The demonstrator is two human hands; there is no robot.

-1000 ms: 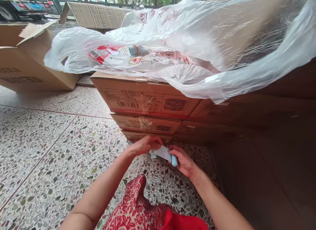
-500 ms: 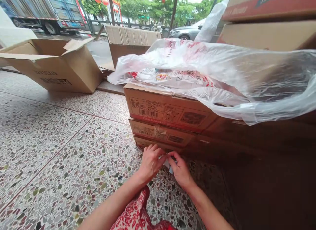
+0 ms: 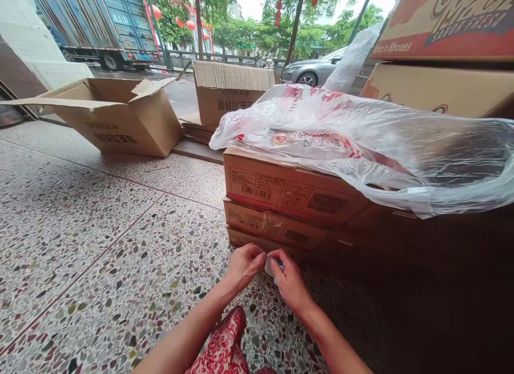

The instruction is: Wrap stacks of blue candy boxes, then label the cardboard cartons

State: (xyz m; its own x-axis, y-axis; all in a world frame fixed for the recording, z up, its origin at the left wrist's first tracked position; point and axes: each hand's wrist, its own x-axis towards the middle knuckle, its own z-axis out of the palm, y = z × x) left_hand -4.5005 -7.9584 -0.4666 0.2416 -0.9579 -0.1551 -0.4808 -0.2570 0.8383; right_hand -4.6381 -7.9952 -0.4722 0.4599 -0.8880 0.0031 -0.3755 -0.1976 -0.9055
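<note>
Low over the floor, close to the stacked boxes, my two hands meet with their fingertips nearly touching. My right hand (image 3: 291, 284) is closed in a pinch on a small whitish, light-blue piece (image 3: 269, 266); its kind is too small to tell. Beside it, my left hand (image 3: 243, 268) has thumb and fingers pressed together at the edge of that piece, and whether it grips a part of it is hidden. Just beyond the hands rises a stack of flat brown cartons (image 3: 263, 182) with printed labels and barcodes. Clear plastic wrap (image 3: 305, 117) with red print lies over the top one.
An open cardboard box (image 3: 116, 128) stands on the speckled floor (image 3: 132, 240) at left, another open box (image 3: 236, 95) behind. Larger printed cartons (image 3: 445, 87) are piled at right. A truck (image 3: 100, 28) and a car (image 3: 311, 71) are outside.
The view has tilted up and turned left, so the boxes sit lower and further right. My fingertips have drawn slightly apart, and the pale piece stays at my right hand.
</note>
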